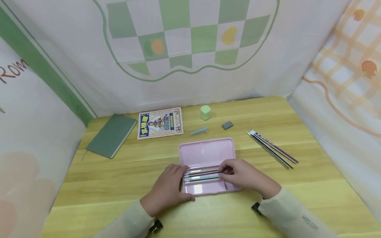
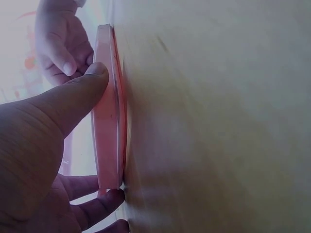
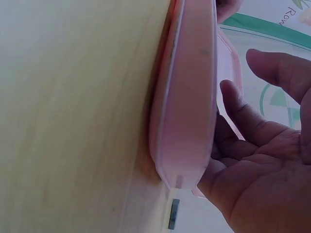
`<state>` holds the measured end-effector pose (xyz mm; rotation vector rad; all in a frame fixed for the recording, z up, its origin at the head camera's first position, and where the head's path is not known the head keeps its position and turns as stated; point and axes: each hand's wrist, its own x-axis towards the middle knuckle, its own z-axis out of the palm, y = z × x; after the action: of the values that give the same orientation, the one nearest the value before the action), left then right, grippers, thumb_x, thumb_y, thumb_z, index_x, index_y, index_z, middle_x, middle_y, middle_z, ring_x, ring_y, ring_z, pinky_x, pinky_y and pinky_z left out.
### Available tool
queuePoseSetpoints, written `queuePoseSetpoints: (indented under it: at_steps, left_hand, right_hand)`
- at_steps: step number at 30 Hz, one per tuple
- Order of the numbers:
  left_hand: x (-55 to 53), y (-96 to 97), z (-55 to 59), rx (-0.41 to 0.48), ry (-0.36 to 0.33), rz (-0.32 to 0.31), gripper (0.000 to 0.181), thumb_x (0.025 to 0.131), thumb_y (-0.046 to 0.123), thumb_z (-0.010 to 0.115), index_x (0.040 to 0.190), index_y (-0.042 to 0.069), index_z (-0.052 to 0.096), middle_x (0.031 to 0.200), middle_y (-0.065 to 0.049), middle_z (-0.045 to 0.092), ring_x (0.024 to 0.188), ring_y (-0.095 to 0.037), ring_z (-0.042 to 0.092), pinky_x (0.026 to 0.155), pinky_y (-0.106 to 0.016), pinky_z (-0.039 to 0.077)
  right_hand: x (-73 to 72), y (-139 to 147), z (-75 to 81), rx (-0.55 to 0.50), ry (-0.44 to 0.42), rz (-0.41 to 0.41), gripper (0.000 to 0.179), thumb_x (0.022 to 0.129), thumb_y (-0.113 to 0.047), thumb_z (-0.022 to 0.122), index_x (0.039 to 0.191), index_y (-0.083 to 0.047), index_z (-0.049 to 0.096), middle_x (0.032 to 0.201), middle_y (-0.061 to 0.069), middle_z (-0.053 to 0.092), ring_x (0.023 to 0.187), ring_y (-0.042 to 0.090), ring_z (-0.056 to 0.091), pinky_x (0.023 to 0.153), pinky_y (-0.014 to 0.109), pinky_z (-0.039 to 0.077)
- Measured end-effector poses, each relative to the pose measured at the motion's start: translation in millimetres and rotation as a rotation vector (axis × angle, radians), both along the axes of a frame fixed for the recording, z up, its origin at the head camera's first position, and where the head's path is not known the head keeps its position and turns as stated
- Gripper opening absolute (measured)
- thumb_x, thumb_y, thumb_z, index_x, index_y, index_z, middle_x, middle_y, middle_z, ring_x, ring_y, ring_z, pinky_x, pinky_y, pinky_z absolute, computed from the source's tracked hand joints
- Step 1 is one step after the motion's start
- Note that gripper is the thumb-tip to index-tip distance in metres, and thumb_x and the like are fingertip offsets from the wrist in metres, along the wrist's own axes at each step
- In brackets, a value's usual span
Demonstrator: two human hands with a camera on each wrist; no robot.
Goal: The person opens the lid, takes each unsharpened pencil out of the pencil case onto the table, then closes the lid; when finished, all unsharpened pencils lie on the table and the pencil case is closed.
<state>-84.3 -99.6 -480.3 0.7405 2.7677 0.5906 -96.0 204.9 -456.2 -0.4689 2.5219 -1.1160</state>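
Note:
A pink pencil case [image 1: 206,153] lies with its lid raised on the table, several pencils [image 1: 200,179] lying lengthwise inside. At its left end my left hand [image 1: 168,186] holds the case, thumb along the front wall and fingers round the end, as the left wrist view also shows. My right hand [image 1: 242,175] reaches over the right end of the case, fingertips by the pencil ends. In the right wrist view the thumb and forefinger of that hand [image 3: 272,145] stand apart with nothing between them; its other fingers are partly hidden behind the case wall [image 3: 189,97].
Several more pencils [image 1: 272,148] lie on the table at right. Behind the case are a grey eraser [image 1: 227,125], a light-blue clip-like item [image 1: 198,131] and a small green container [image 1: 205,112]. A comic-style booklet [image 1: 160,123] and green notebook [image 1: 111,135] lie at back left.

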Motion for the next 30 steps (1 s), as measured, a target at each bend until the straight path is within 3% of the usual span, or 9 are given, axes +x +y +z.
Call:
queuePoseSetpoints:
  at_steps: [12, 22, 30]
  left_hand:
    - [0.0, 0.1, 3.0, 0.002, 0.008, -0.001, 0.107, 0.073, 0.068, 0.084, 0.154, 0.010, 0.045, 0.147, -0.007, 0.055, 0.137, -0.025, 0.046, 0.122, -0.043, 0.033]
    - [0.2, -0.1, 2.3, 0.003, 0.018, -0.008, 0.107, 0.073, 0.067, 0.084, 0.154, 0.010, 0.046, 0.147, -0.007, 0.055, 0.137, -0.025, 0.046, 0.122, -0.043, 0.034]
    - [1.3, 0.7, 1.8, 0.007, 0.027, -0.011, 0.107, 0.072, 0.067, 0.084, 0.153, 0.008, 0.046, 0.147, -0.008, 0.055, 0.137, -0.026, 0.046, 0.122, -0.044, 0.033]
  right_hand:
    - [-1.2, -3, 2.4, 0.008, -0.039, 0.069, 0.015, 0.092, -0.027, 0.078, 0.100, -0.015, 0.074, 0.088, -0.008, 0.067, 0.082, 0.013, 0.062, 0.073, 0.026, 0.056]
    - [0.6, -5, 4.0, 0.029, -0.040, 0.082, 0.021, 0.091, -0.029, 0.079, 0.104, -0.013, 0.072, 0.093, -0.008, 0.066, 0.088, 0.013, 0.061, 0.080, 0.028, 0.056]
    - [3.0, -10, -1.2, 0.108, 0.061, 0.062, 0.014, 0.087, -0.012, 0.080, 0.098, -0.017, 0.072, 0.091, -0.009, 0.067, 0.086, 0.010, 0.061, 0.081, 0.034, 0.057]
